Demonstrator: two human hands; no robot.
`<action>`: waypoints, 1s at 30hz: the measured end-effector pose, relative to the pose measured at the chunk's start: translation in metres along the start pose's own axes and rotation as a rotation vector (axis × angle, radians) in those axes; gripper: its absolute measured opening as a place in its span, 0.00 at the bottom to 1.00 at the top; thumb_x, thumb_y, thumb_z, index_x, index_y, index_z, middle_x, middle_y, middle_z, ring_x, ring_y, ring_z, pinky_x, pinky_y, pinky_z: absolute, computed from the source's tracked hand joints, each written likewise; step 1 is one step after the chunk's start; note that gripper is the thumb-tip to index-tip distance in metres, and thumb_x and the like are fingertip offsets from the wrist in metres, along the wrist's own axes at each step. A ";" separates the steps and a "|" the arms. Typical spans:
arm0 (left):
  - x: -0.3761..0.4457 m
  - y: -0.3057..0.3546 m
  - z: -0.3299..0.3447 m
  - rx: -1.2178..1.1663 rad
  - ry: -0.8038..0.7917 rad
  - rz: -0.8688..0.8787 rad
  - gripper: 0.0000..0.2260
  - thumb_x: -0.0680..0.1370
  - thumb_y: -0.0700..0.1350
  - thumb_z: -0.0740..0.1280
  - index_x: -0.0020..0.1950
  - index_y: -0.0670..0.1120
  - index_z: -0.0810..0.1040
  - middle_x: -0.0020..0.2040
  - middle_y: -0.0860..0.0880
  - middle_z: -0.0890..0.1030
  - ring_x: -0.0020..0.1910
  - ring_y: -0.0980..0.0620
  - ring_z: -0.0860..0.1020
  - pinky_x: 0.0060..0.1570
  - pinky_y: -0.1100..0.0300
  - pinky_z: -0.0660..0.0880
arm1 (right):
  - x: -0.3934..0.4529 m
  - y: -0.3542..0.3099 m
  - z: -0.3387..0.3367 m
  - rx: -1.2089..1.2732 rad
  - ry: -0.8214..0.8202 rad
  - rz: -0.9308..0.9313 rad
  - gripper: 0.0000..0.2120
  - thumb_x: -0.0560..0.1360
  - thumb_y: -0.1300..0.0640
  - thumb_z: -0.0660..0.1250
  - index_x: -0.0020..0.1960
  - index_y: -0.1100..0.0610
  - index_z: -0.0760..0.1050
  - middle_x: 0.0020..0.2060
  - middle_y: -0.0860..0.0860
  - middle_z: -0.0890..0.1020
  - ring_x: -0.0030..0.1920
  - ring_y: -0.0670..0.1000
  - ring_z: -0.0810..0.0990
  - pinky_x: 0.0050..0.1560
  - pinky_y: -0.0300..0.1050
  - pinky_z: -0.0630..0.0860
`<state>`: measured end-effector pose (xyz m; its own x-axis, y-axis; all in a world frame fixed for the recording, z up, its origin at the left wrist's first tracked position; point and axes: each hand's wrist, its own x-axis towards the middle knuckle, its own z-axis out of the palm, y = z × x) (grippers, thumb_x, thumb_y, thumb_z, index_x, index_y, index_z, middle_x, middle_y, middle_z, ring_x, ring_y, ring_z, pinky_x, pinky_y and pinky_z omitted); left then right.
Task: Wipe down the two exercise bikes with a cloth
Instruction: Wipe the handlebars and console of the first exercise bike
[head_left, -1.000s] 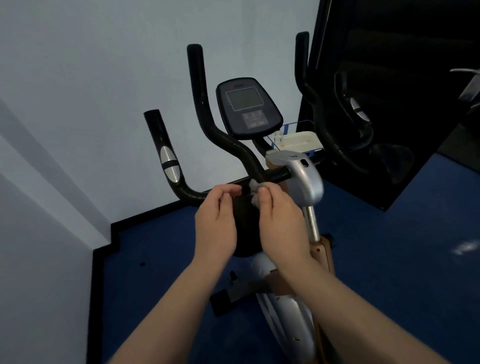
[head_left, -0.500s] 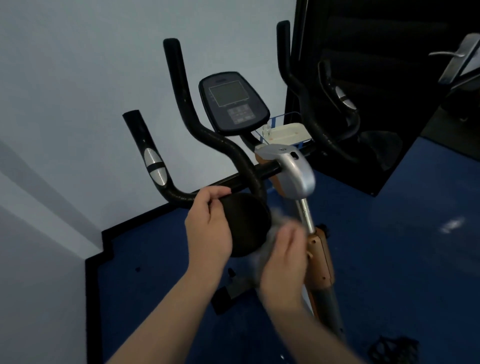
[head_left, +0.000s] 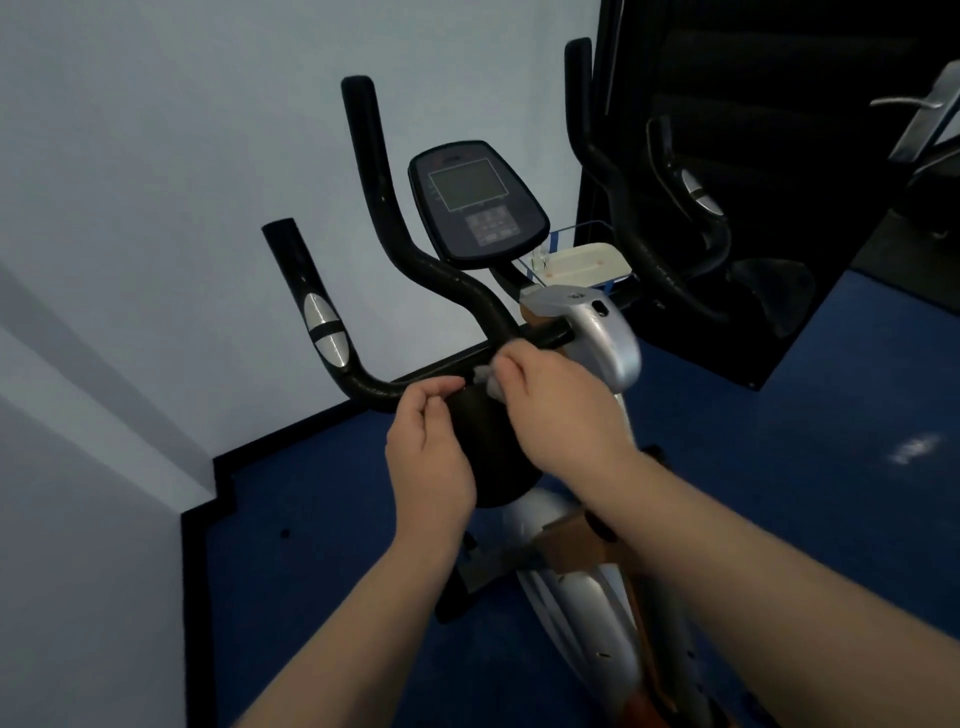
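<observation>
Fingers of the right hand curl around a small pale cloth, pinching it in a bunch and pressing it to the black handlebar where the crossbar meets the silver stem housing. Bunched that tightly, the cloth probably gets into the joint better than a flat sheet would. Beside it, the left hand hovers with its fingers loosely bent, thumb and forefinger close together at the bar; I cannot tell whether they actually hold it, though it looks placed to steady the bike. Behind the bars, the display console stands tilted toward the rider. A second machine's metal frame shows at the far right, apparently still waiting its turn.
</observation>
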<state>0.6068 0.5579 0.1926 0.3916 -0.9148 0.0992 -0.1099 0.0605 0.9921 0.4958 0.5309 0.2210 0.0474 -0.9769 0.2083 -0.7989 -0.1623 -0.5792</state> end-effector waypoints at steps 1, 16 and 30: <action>0.000 0.000 0.000 0.001 0.008 0.000 0.14 0.82 0.39 0.55 0.51 0.48 0.80 0.47 0.54 0.81 0.46 0.60 0.78 0.47 0.64 0.74 | 0.002 -0.002 0.003 -0.001 0.019 -0.017 0.13 0.81 0.47 0.51 0.53 0.50 0.72 0.45 0.50 0.78 0.47 0.53 0.77 0.45 0.53 0.76; -0.011 0.000 -0.012 -0.461 -0.063 -0.304 0.14 0.83 0.48 0.57 0.51 0.47 0.83 0.51 0.48 0.85 0.55 0.51 0.81 0.54 0.59 0.76 | -0.026 -0.031 0.029 -0.050 0.310 -0.344 0.11 0.78 0.55 0.65 0.58 0.55 0.78 0.47 0.50 0.84 0.51 0.51 0.81 0.60 0.48 0.73; -0.017 -0.001 -0.015 -0.467 -0.095 -0.324 0.22 0.82 0.57 0.53 0.52 0.50 0.84 0.53 0.47 0.85 0.57 0.49 0.81 0.60 0.53 0.74 | -0.081 -0.020 0.039 0.322 0.219 -0.176 0.16 0.79 0.50 0.62 0.66 0.44 0.73 0.55 0.42 0.82 0.54 0.40 0.80 0.52 0.42 0.79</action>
<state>0.6138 0.5794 0.1912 0.2522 -0.9464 -0.2018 0.4254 -0.0789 0.9016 0.5315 0.6075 0.1846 0.0100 -0.8835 0.4682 -0.5607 -0.3927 -0.7290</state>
